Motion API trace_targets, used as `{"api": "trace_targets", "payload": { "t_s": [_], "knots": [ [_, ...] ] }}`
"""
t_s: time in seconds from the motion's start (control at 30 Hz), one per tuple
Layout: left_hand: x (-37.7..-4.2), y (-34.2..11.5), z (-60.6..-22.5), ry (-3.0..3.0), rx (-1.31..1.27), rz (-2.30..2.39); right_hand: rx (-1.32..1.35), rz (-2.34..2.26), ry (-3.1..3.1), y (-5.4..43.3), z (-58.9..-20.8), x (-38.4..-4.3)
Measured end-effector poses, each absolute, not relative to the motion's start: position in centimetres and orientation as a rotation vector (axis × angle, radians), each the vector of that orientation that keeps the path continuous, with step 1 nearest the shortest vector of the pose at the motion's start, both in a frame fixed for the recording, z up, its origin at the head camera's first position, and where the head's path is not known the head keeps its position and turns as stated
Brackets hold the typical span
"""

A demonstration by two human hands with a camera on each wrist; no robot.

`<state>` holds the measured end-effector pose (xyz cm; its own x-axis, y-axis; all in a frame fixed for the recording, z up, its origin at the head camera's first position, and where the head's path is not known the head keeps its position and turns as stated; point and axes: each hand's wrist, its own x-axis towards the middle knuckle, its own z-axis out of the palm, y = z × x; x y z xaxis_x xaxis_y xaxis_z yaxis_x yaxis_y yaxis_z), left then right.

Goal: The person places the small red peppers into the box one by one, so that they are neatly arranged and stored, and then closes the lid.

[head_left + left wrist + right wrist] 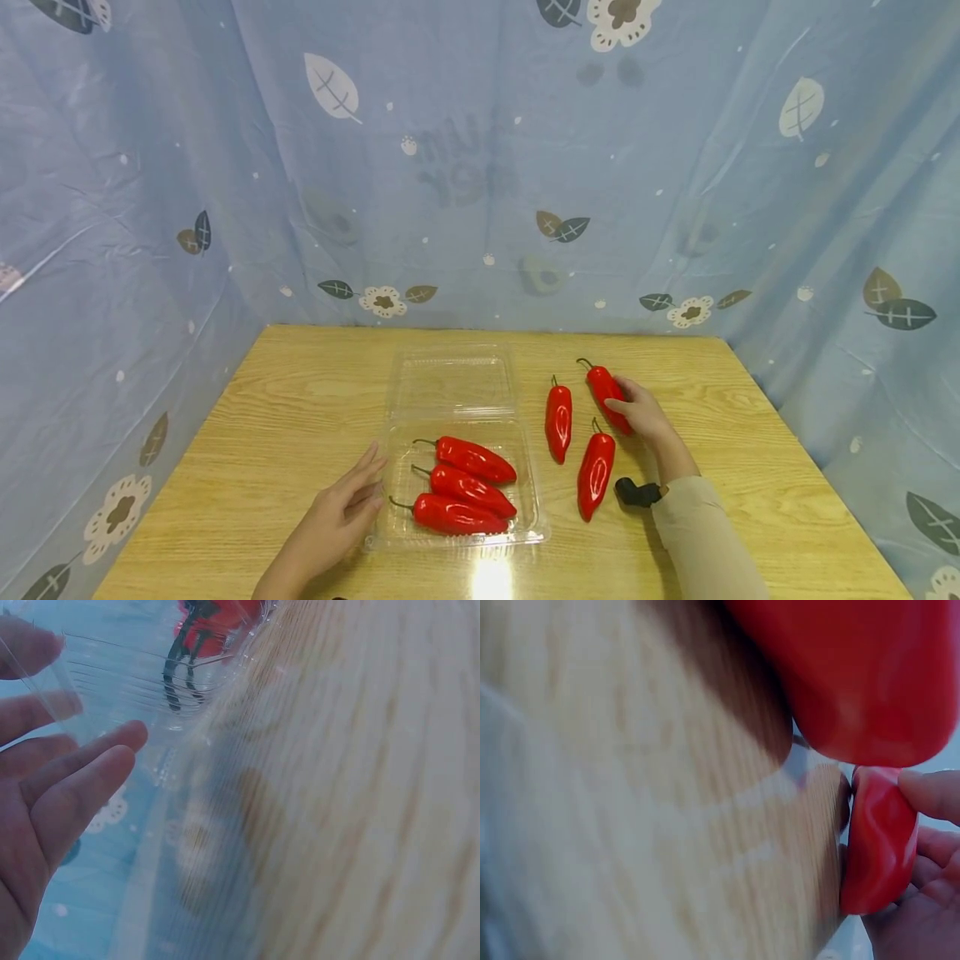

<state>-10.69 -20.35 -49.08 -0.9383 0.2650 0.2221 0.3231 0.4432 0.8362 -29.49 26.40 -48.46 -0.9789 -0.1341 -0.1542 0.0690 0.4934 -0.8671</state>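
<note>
In the head view, a clear plastic clamshell box (pixel 381 517) stands open on the table, its lid (pixel 452 383) laid back. Three red peppers (pixel 472 460) with dark green stems lie side by side in its near half. My left hand (pixel 333 521) rests at the box's left wall, with fairly straight fingers (pixel 90 772) against the clear plastic in the left wrist view. To the right of the box, my right hand (pixel 643 414) grips the farthest loose red pepper (pixel 602 386) between thumb and fingers. This pepper (pixel 881 840) also shows in the right wrist view.
Two other loose red peppers lie between the box and my right hand: one upper left (pixel 558 423), one nearer (pixel 596 477). A black device (pixel 637 492) sits at the right wrist. A patterned blue curtain (pixel 480 208) encloses the wooden table (pixel 300 400) at the back and sides.
</note>
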Motion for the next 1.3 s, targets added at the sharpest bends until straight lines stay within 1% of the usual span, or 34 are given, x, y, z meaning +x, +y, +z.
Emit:
{"api": "trace_targets", "payload": {
  "t_s": [0.23, 0.93, 1.3],
  "knots": [
    [-10.7, -20.3, -49.1, -2.625, -0.521, -1.562, -0.042, -1.432, 2.59, 26.4, -48.8, -29.4],
    [-10.8, -20.4, -49.3, -2.605, -0.558, -1.548, 0.126, -1.669, 2.482, 26.3, -48.4, -28.2],
    [-10.7, -20.4, -49.1, -2.606, -0.554, -1.563, 0.076, -1.723, 2.49, 25.7, -47.0, -27.3]
  ]
}}
